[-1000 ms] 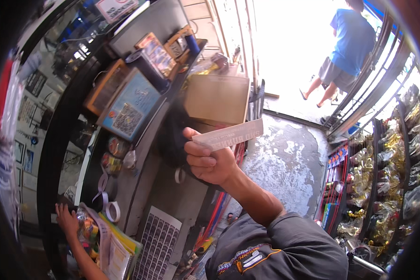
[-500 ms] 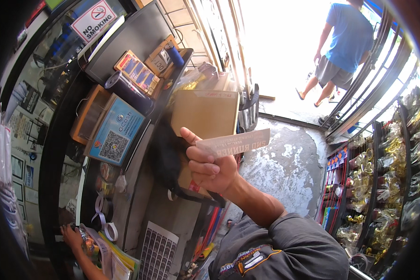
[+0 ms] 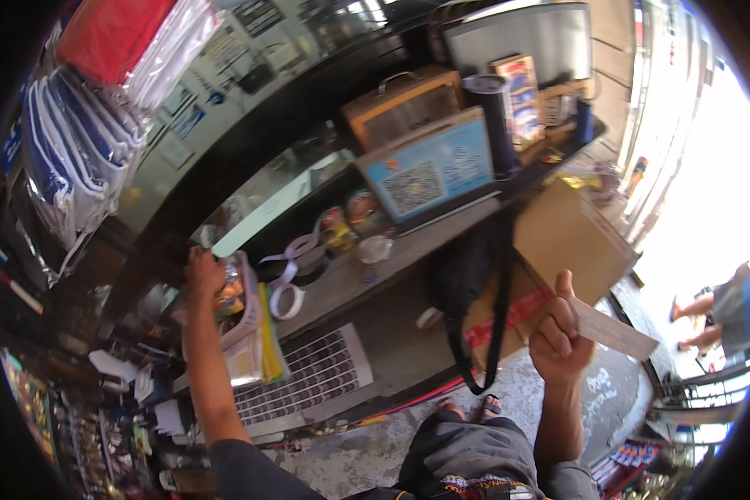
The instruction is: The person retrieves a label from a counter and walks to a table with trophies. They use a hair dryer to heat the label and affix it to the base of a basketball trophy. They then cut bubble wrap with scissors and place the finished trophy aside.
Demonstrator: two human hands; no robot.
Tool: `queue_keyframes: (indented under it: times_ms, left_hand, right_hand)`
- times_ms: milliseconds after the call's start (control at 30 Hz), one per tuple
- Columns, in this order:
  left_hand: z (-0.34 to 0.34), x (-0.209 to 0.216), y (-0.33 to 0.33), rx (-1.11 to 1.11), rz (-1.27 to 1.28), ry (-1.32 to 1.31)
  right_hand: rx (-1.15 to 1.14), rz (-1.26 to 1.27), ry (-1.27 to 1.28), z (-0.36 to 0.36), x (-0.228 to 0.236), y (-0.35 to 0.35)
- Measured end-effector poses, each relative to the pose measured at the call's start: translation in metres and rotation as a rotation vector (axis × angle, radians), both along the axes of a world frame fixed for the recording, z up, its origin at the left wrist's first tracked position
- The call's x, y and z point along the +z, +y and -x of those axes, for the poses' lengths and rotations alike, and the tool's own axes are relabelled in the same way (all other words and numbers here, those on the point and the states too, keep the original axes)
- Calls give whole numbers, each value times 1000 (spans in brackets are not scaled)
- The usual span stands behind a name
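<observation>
Presently, right fingers (image 3: 558, 318) pinch a pale strip (image 3: 618, 330) jutting rightward; grip of left fingers (image 3: 202, 265) unclear.

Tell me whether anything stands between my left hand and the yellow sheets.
Yes: the pale pink bin, with colorful packets in it, stands between your left hand and the yellow sheets, which lie along the bin's right side.

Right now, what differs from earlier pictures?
The view swung left: the blue sign shifted rightward, the person outside to the picture's right edge. The pale strip now slopes down rightward. The right hand still holds it; the left hand stays by the basket.
</observation>
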State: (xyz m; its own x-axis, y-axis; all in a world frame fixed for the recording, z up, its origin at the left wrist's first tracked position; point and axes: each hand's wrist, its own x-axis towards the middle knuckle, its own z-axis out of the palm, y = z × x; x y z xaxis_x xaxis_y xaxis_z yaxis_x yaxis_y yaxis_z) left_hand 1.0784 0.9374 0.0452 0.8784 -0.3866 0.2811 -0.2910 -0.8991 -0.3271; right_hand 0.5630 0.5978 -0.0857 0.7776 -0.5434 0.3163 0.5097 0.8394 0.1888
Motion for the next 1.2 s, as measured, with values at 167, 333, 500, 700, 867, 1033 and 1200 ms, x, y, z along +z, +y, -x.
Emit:
queue_keyframes:
  times_ms: [167,333,500,700,867,1033,1200]
  left_hand:
    - [-4,0,6,122,141,97]
    - [-22,0,19,151,287,103]
    - [-21,1,24,178,315,82]
    - [-11,3,15,175,344,52]
    - [-11,0,19,135,342,9]
    - [-14,-1,34,116,361,36]
    - [34,14,-6,-150,617,112]
  right_hand:
    - [71,-46,104,-40,-19,8]
    - [115,-64,182,-86,-21,0]
    - [170,5,203,-129,-8,-16]
    - [191,69,243,-163,2,-22]
    - [238,114,264,-186,10,-23]
    - [271,177,328,-194,23,-19]
    - [-104,596,695,-169,41,-26]
